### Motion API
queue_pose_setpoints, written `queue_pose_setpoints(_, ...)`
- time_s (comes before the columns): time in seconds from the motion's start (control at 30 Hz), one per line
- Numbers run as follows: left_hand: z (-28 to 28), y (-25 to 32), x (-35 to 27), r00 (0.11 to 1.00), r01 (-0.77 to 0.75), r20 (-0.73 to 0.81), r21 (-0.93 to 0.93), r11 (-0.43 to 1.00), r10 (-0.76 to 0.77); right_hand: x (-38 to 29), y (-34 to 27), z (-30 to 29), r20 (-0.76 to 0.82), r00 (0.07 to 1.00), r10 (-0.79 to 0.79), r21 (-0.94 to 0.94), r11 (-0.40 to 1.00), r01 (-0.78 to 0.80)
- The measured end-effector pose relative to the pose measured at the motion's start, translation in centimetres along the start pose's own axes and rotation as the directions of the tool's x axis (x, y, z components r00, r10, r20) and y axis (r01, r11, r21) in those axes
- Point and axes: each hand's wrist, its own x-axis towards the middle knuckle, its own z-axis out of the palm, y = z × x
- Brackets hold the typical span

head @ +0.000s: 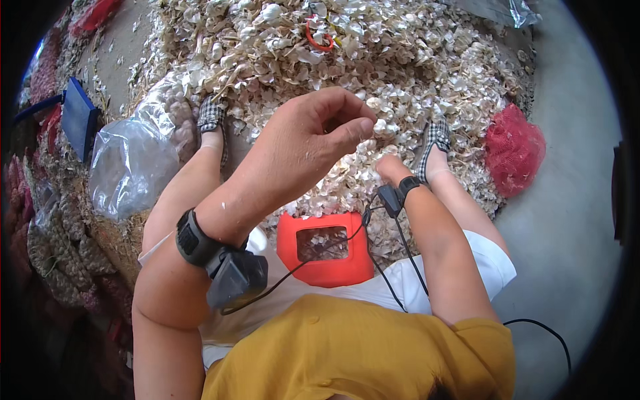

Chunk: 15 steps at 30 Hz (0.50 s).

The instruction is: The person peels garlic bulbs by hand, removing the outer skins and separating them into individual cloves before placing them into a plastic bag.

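Observation:
A broad heap of garlic bulbs and loose papery garlic skins (400, 65) spreads before me. Above its near part is my left hand (320, 127), fingers curled and thumb tip close to the forefinger. Whether something small is pinched there cannot be made out. My right hand (392, 167) reaches low to the heap beside my right shoe; its fingers are mostly hidden, so its grip does not show. Pale garlic bulbs (385, 127) lie among the skins just beyond both hands. Each wrist wears a black strap with a cabled device (237, 275).
An orange-red plastic piece with a rectangular opening (325, 272) stands between my legs. Left are a clear plastic bag (132, 167), a blue panel (79, 120) and filled mesh sacks (65, 250). A red mesh bag (515, 152) lies right; an orange ring (320, 46) rests on the heap.

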Motion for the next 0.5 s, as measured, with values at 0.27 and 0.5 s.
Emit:
queue_pose_setpoints(0.27, 1.0, -0.7, 0.1, 1.000, 0.005, 0.017, 0.066, 0.998, -0.006, -1.5, -1.6, -0.8, -0.401, 0.915, 0.043, 0.327, 0.940, 0.099)
queue_pose_setpoints(0.5, 0.9, -1.4, -0.1, 0.994, 0.105, -0.021, -0.003, 0.994, -0.105, 3.3, -3.0, 3.5, -0.343, 0.908, 0.242, 0.477, 0.877, -0.053)
